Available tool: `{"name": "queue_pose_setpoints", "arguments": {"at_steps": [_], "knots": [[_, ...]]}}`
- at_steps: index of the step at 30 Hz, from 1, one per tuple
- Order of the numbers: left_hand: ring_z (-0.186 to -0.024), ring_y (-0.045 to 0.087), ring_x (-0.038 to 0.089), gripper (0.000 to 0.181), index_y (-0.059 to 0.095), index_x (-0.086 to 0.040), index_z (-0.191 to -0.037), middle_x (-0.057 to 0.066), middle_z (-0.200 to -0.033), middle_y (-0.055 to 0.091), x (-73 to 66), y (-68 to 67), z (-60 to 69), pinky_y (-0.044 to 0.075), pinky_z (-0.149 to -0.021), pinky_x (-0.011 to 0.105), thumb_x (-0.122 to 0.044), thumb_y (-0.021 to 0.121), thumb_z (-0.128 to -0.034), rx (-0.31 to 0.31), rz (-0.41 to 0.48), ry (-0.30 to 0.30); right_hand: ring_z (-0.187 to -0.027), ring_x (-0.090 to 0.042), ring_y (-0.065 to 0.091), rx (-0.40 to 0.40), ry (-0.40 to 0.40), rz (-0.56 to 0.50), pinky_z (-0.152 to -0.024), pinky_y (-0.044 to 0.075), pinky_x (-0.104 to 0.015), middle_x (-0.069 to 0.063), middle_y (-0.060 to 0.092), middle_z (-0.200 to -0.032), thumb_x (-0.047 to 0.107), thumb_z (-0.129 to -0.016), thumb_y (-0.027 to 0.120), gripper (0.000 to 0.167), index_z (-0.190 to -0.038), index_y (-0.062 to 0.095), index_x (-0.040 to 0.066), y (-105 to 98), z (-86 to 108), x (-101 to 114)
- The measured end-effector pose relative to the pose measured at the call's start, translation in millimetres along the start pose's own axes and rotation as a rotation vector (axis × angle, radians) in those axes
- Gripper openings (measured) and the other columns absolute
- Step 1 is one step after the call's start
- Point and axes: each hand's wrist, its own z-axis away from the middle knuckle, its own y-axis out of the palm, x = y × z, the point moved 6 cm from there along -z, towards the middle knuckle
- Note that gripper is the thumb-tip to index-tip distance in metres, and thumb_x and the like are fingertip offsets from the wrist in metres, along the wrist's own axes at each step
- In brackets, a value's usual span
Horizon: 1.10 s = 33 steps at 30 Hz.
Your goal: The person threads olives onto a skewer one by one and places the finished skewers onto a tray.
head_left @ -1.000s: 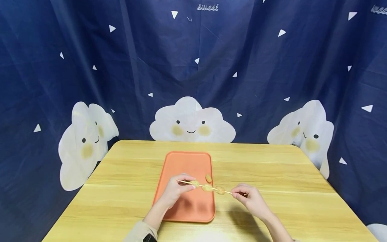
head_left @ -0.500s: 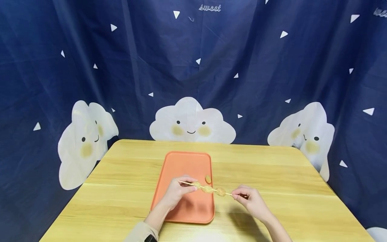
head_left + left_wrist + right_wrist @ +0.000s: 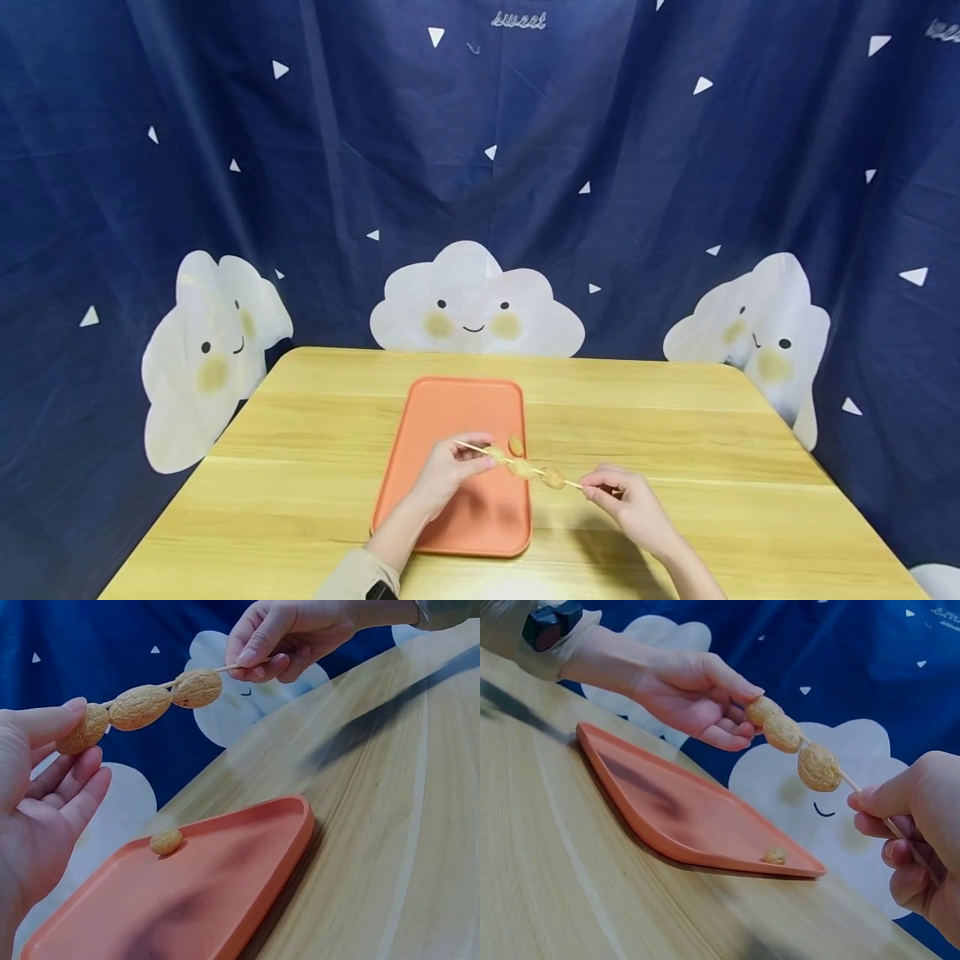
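A thin wooden skewer [image 3: 850, 781] runs through three tan, wrinkled, oval pieces and is held in the air above the tray's right side. My left hand [image 3: 444, 473] pinches the end piece [image 3: 84, 730] between thumb and fingers. The middle piece [image 3: 140, 707] touches that one, and the third [image 3: 196, 688] sits nearest my right hand [image 3: 628, 503]. My right hand pinches the skewer's bare right end between thumb and fingers, with the stick running back under its palm in the right wrist view. One loose tan piece [image 3: 166, 841] lies in the orange tray [image 3: 289, 847] against its edge.
The tray rests on a light wooden table [image 3: 675, 425], its long side running away from me. Behind the table hangs a dark blue curtain [image 3: 637, 250] with white clouds and small triangles. A watch [image 3: 552, 625] is on my left wrist.
Both hands and the skewer have shifted slightly to the right, and the skewer slants a little more steeply. The same grips hold, and the loose piece stays in the tray.
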Motion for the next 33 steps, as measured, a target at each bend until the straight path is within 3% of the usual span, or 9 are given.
{"name": "queue_pose_setpoints", "arguments": {"at_steps": [7,14,18,27,33], "knots": [[-0.075,0.062,0.009,0.037,0.050,0.023,-0.108,-0.001,-0.082,0.065,1.3,-1.8,-2.6,0.054,-0.074,0.025,0.008,0.065,-0.0782,0.010,0.030,0.015,-0.062,-0.003,0.047,-0.029,0.008,0.008,-0.048,0.042,-0.022,-0.007,0.060,-0.076,0.001,-0.084,0.064,0.005,-0.086,0.068,-0.001,-3,2.6,-3],[-0.077,0.062,0.011,0.031,0.054,0.021,-0.104,0.012,-0.087,0.064,-1.3,-11.3,-6.5,0.054,-0.074,0.027,0.006,0.065,-0.0797,-0.055,-0.007,0.011,-0.065,-0.004,0.050,-0.087,0.066,0.026,-0.052,0.045,-0.022,-0.003,0.062,-0.079,-0.003,-0.082,0.064,0.005,-0.086,0.067,-0.004,-15,7.2,-9],[-0.081,0.061,0.013,0.032,0.057,0.018,-0.105,0.021,-0.095,0.064,-1.5,-14.3,-11.8,0.053,-0.077,0.027,0.000,0.068,-0.0805,-0.081,-0.089,0.019,-0.066,-0.004,0.051,-0.131,0.089,0.039,-0.053,0.045,-0.022,-0.001,0.062,-0.079,-0.004,-0.081,0.065,0.006,-0.086,0.068,-0.001,-24,8.5,-11],[-0.087,0.062,0.024,0.022,0.063,0.010,-0.102,0.022,-0.096,0.065,-6.0,-12.7,-26.4,0.051,-0.076,0.028,-0.001,0.066,-0.0826,-0.093,-0.337,0.047,-0.067,-0.004,0.052,-0.154,0.121,0.079,-0.055,0.046,-0.022,0.001,0.063,-0.079,0.000,-0.083,0.065,0.006,-0.088,0.069,0.000,-37,10.8,-14],[-0.089,0.061,0.031,0.025,0.062,0.010,-0.104,0.020,-0.098,0.065,12.7,-13.6,-43.9,0.052,-0.073,0.030,-0.003,0.066,-0.0833,-0.069,-0.466,0.084,-0.068,-0.005,0.053,-0.165,0.128,0.097,-0.055,0.047,-0.023,0.003,0.063,-0.079,0.001,-0.084,0.064,0.006,-0.088,0.069,-0.001,-44,14.4,-15]]}}
